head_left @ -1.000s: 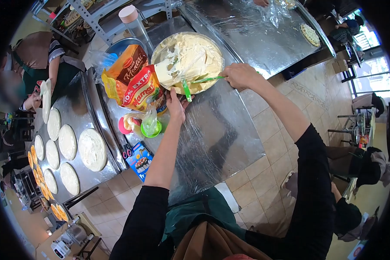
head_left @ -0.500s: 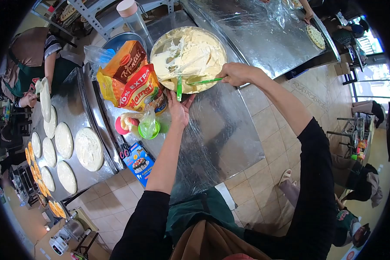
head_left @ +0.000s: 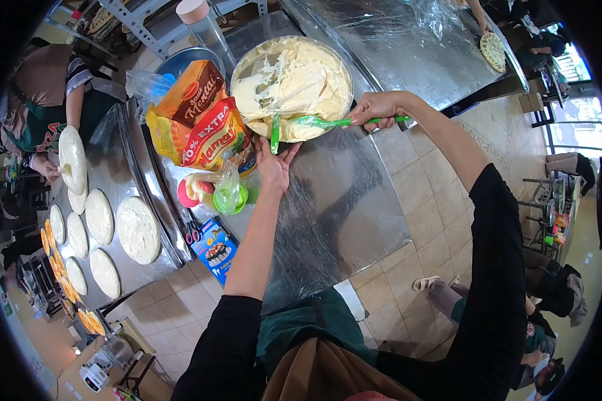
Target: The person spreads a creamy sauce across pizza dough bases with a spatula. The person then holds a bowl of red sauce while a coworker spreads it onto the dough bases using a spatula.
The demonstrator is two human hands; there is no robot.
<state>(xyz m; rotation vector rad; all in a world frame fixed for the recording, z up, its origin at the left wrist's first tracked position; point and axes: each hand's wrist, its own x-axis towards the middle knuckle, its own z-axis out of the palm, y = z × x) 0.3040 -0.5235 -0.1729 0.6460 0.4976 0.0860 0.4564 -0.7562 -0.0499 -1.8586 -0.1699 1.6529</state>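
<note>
A wide bowl [head_left: 348, 85] of pale cream stands at the table's far end, with clear plastic wrap across its top. My right hand [head_left: 378, 109] is closed around the green handle of a spatula [head_left: 334, 123], whose cream-coated head lies in the bowl's near side. My left hand [head_left: 274, 167] holds the bowl's near side, thumb and fingers spread around it, fingertips partly hidden. Just above those fingers, a second green-handled utensil [head_left: 275, 136] leans over the rim, its far end in the cream. Left of the bowl stand a mayonnaise pouch [head_left: 214, 137] and an orange sauce pouch [head_left: 192, 93].
A green cup [head_left: 239, 202], scissors [head_left: 191, 230] and a blue box [head_left: 215, 248] sit left of my left arm. A tall bottle [head_left: 204, 27] stands behind. On the left table, a co-worker handles flat dough rounds [head_left: 138, 230]. Another person's hand [head_left: 483, 25] is far right.
My right hand has shifted right and slightly up its grip; the spatula's coated head now shows above the cream. At left, the co-worker's dough round has turned flatter toward me.
</note>
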